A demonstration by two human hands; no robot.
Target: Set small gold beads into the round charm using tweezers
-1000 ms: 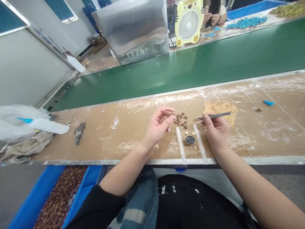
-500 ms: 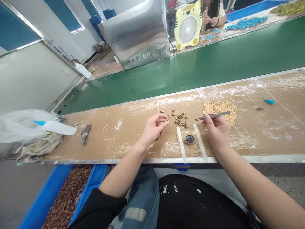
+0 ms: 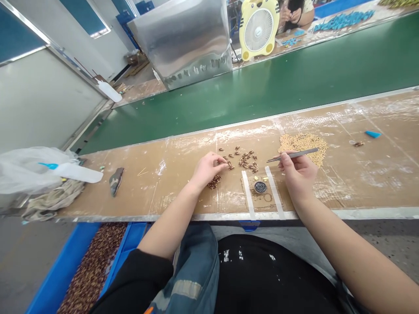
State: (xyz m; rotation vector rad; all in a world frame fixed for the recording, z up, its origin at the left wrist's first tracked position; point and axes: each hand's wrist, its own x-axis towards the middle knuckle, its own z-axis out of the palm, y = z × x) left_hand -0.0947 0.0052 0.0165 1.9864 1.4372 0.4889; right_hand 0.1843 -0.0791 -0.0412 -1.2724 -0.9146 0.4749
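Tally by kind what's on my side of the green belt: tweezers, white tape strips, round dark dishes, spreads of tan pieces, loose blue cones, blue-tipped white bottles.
Tweezers: 1
White tape strips: 2
Round dark dish: 1
Spread of tan pieces: 1
Loose blue cone: 1
Blue-tipped white bottle: 1
Total: 7

Grey tweezers, scattered brown pieces

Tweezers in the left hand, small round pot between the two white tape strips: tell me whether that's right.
The side is wrong: the head view shows the tweezers in the right hand. The small round pot does sit between the two white tape strips.
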